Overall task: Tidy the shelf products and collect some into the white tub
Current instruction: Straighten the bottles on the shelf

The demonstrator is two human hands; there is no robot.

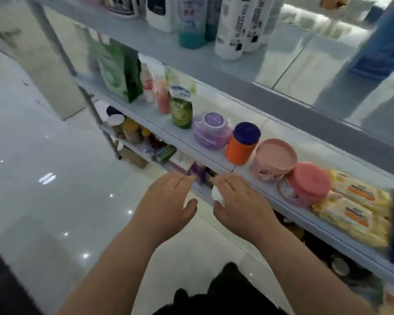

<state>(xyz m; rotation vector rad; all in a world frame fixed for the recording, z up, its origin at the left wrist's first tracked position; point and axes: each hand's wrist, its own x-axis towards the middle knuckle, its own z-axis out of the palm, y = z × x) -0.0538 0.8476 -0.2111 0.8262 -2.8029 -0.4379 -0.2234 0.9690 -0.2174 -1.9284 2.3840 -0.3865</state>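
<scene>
Left hand (pixel 166 201), right hand (pixel 239 201) hover beside shelf (pixel 221 159) edge.

No legible text: print on bottles (pixel 231 26), green pouch (pixel 182 105), yellow packs (pixel 355 201) too blurred.

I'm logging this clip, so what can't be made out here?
Head view:
White tub: nowhere in frame.
Top-shelf bottles: tops cropped, labels blurred.
Lower-shelf boxes: mostly hidden by left hand, right hand.
White scrap by right thumb: held or not, unclear.
</scene>
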